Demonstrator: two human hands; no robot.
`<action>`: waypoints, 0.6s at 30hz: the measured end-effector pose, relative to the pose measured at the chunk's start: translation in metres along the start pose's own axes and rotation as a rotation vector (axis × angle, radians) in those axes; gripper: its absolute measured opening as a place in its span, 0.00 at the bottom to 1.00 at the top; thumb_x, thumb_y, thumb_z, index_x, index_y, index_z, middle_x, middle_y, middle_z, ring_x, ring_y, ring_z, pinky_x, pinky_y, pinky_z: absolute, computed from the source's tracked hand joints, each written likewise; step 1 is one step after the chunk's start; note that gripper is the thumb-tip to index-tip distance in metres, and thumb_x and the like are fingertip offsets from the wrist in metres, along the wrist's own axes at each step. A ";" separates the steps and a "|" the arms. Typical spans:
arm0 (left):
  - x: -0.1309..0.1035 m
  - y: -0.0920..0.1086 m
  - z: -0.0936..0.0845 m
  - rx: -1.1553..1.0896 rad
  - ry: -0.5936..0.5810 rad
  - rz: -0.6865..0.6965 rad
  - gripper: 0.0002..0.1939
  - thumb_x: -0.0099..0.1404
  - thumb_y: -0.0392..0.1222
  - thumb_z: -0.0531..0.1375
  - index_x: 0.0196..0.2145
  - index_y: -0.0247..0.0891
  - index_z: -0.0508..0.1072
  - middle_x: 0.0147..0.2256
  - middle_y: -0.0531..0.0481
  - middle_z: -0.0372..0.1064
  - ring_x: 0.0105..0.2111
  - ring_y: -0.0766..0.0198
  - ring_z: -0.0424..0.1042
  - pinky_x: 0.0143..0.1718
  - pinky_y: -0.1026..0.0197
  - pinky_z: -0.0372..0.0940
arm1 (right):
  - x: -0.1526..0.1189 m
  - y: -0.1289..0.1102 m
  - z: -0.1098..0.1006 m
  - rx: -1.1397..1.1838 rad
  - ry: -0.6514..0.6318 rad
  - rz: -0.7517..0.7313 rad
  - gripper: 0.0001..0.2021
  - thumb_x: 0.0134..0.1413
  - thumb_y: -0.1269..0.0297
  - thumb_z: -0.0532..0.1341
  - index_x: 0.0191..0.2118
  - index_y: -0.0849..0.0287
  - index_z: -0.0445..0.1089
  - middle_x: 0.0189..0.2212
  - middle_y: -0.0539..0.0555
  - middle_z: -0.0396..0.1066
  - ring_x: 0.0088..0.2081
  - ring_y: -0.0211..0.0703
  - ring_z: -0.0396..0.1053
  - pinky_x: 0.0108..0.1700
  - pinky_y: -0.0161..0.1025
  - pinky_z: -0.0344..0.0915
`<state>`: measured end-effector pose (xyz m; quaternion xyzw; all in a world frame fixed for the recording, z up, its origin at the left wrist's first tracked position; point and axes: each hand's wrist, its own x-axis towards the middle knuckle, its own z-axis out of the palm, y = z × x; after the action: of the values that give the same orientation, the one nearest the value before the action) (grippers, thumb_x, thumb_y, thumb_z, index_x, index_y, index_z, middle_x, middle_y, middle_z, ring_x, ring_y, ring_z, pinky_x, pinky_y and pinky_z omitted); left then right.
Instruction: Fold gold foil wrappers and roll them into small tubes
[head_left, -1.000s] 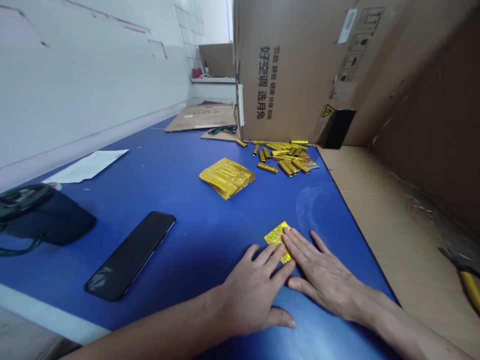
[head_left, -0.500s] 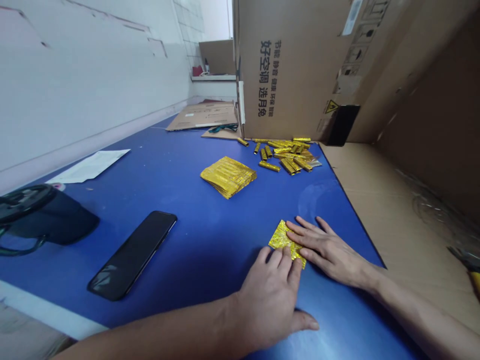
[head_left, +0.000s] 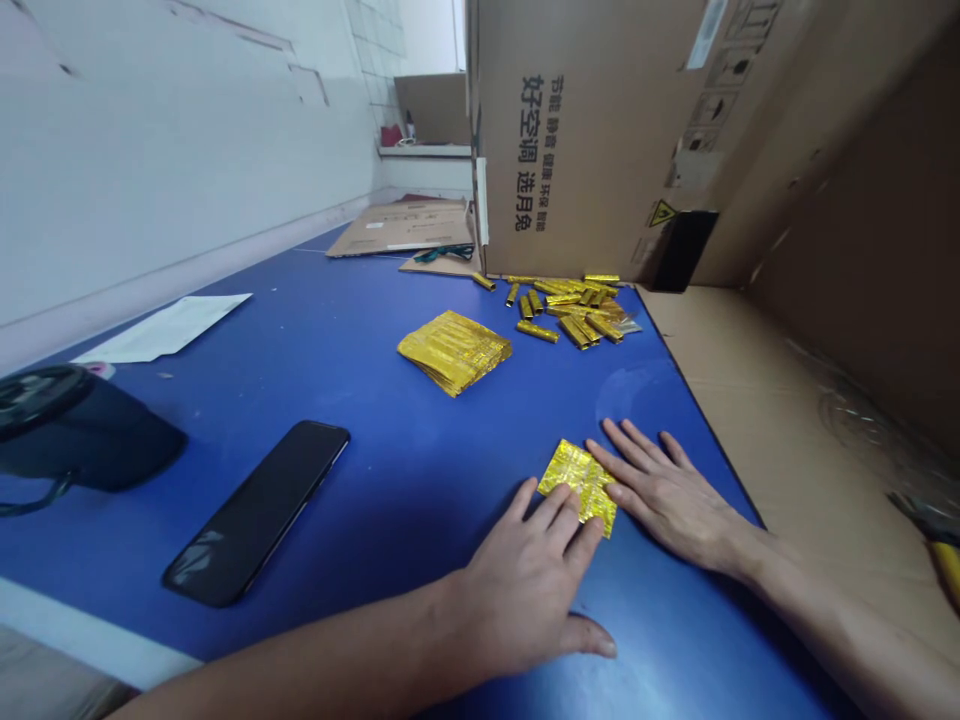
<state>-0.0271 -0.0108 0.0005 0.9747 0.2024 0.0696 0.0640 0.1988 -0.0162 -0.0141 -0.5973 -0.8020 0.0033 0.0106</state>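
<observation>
Gold sheet (head_left: 577,470) flat on the table (head_left: 420,500), nearer the person than the stack (head_left: 454,352). Right hand (head_left: 671,505) open, fingers spread, has drawn outward to the sheet's right edge — more creased face now shows. Left hand (head_left: 529,590) open, fingertips on the near edge. Neither grips — the sheet appears pressed flat only.

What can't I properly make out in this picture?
All in the head view:
Parts of the gold sheet: covered by fingers of the left hand and right hand.
How many layers the gold stack has: they overlap.
How many gold tubes there are: they hide one another.
The rest of the dark mug: cut off by the left edge.
What the yellow object is: cut off by the right edge.
</observation>
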 end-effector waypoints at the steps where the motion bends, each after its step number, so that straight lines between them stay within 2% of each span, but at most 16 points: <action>1: 0.000 0.001 0.000 -0.002 0.004 -0.003 0.39 0.54 0.67 0.46 0.53 0.33 0.55 0.52 0.39 0.55 0.55 0.53 0.48 0.54 0.48 0.39 | 0.001 0.002 0.000 -0.017 0.021 0.058 0.22 0.58 0.54 0.43 0.58 0.48 0.47 0.60 0.55 0.41 0.59 0.54 0.36 0.52 0.62 0.43; 3: 0.000 0.001 0.000 -0.008 0.009 -0.004 0.40 0.53 0.67 0.46 0.53 0.33 0.55 0.52 0.39 0.55 0.55 0.53 0.48 0.54 0.48 0.40 | 0.003 0.002 -0.001 -0.038 0.071 0.166 0.22 0.57 0.54 0.43 0.58 0.50 0.49 0.60 0.57 0.42 0.59 0.54 0.37 0.52 0.62 0.45; 5: 0.000 0.000 0.001 -0.015 0.010 -0.006 0.40 0.53 0.67 0.46 0.53 0.33 0.55 0.52 0.38 0.54 0.55 0.52 0.48 0.54 0.50 0.40 | 0.006 -0.003 -0.003 -0.026 0.106 0.194 0.25 0.57 0.52 0.43 0.59 0.53 0.46 0.60 0.59 0.41 0.59 0.53 0.37 0.52 0.61 0.45; 8: 0.001 -0.001 0.002 -0.042 -0.002 -0.002 0.41 0.52 0.66 0.49 0.54 0.32 0.53 0.53 0.37 0.53 0.55 0.51 0.48 0.54 0.51 0.41 | 0.017 -0.020 -0.007 0.000 0.084 0.087 0.32 0.54 0.47 0.43 0.60 0.57 0.39 0.60 0.60 0.39 0.59 0.51 0.36 0.53 0.60 0.43; 11: 0.001 -0.001 0.001 -0.072 -0.005 -0.003 0.42 0.51 0.66 0.51 0.55 0.32 0.53 0.53 0.36 0.51 0.55 0.50 0.47 0.54 0.52 0.42 | 0.033 -0.028 -0.006 -0.016 0.030 0.006 0.34 0.52 0.43 0.41 0.60 0.58 0.40 0.60 0.61 0.36 0.59 0.53 0.33 0.53 0.61 0.40; 18: 0.002 -0.003 -0.004 -0.098 0.000 -0.006 0.41 0.49 0.66 0.52 0.53 0.34 0.56 0.51 0.38 0.55 0.52 0.51 0.52 0.53 0.53 0.45 | 0.053 -0.012 0.002 -0.017 -0.016 0.105 0.34 0.52 0.42 0.38 0.60 0.58 0.42 0.60 0.62 0.37 0.59 0.54 0.33 0.53 0.62 0.40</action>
<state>-0.0271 -0.0071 0.0039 0.9698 0.2017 0.0794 0.1118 0.1724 0.0309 -0.0150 -0.6384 -0.7697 0.0019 -0.0012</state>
